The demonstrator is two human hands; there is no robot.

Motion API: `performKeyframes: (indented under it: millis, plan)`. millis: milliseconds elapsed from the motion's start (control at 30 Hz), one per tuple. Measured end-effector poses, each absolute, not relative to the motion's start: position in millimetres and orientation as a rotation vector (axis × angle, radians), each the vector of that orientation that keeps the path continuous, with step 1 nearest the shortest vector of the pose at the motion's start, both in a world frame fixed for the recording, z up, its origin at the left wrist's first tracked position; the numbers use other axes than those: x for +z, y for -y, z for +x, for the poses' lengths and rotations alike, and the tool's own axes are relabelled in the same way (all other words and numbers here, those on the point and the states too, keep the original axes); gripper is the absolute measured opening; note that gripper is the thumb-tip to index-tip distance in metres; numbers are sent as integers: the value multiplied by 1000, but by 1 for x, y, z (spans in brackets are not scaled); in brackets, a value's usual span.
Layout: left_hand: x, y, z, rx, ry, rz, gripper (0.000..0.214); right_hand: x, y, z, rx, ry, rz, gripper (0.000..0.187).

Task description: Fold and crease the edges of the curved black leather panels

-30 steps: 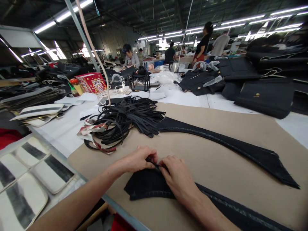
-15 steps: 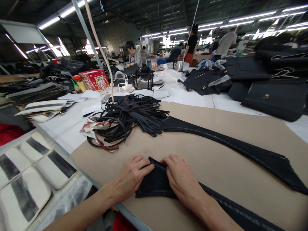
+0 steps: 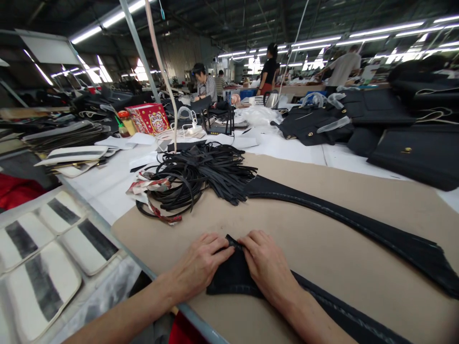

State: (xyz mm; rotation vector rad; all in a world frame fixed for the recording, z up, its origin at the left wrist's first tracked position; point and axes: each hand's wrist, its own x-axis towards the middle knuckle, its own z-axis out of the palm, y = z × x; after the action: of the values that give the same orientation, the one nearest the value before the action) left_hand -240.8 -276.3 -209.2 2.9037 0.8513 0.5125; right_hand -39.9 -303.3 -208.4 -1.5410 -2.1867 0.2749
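A dark fabric piece (image 3: 233,277) lies on the brown cardboard sheet (image 3: 322,239) near the table's front edge, and a long tail of it runs off to the lower right. My left hand (image 3: 199,265) rests on its left side, fingers curled and pressing its top corner. Just beside it, my right hand (image 3: 268,265) lies on the right side, fingertips bent onto the same corner. Both hands meet at that corner. A second long dark curved strip (image 3: 340,220) stretches across the cardboard further back.
A bundle of black straps (image 3: 201,174) sits behind my hands, with a patterned ribbon (image 3: 150,184) at its left. White pads with black stripes (image 3: 46,267) lie at the lower left. Black bags (image 3: 412,148) fill the right. A red box (image 3: 148,118) and several people stand farther back.
A second ago both hands pinched the fabric's top edge; they have since flattened onto it. The view has shifted slightly, so the fabric sits a bit further right.
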Motion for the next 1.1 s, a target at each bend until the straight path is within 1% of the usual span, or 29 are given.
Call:
performKeyframes:
  millis: [200,367,833,1100]
  plan:
    - [-211,276,-242,532,-832,2903,34,-218,308,-39,158,2219,-1401,21]
    - [-211,276,-242,524,-817,2900,35,-218,310,-39,50,2271,-1318,25]
    - [-212,275,-251,470,-810,2889,34,-219,312,-44,-79,2386,-1336,23]
    - [-214,275,-256,567,-816,2892,33,-218,318,-45,-157,2435,-1372,29]
